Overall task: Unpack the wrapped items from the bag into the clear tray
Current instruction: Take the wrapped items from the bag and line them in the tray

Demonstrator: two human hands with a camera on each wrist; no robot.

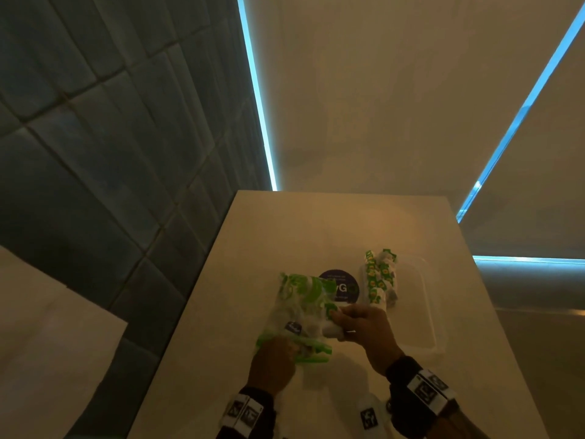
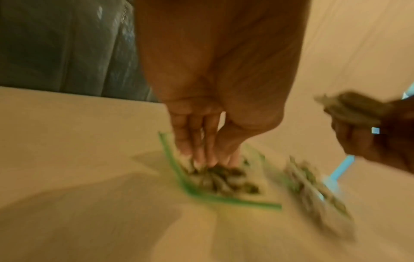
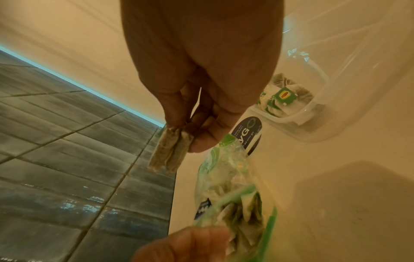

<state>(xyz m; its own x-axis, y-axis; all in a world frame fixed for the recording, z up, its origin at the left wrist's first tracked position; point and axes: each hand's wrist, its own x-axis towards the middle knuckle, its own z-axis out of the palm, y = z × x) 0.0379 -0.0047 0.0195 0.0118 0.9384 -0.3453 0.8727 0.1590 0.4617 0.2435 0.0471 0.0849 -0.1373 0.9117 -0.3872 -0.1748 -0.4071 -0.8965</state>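
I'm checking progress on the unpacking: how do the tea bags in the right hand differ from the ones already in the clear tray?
The tea bags in the right hand are pinched between fingers and thumb, up off the counter; the tea bags in the clear tray lie in a row along the tray's left side. In the right wrist view, those in the hand show no green tags, while those in the clear tray do. Both look like the same pale sachets.

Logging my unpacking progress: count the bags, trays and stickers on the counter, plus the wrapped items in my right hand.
bag: 1
clear tray: 1
round sticker: 1
wrapped items in right hand: apparently 2
Total: 5
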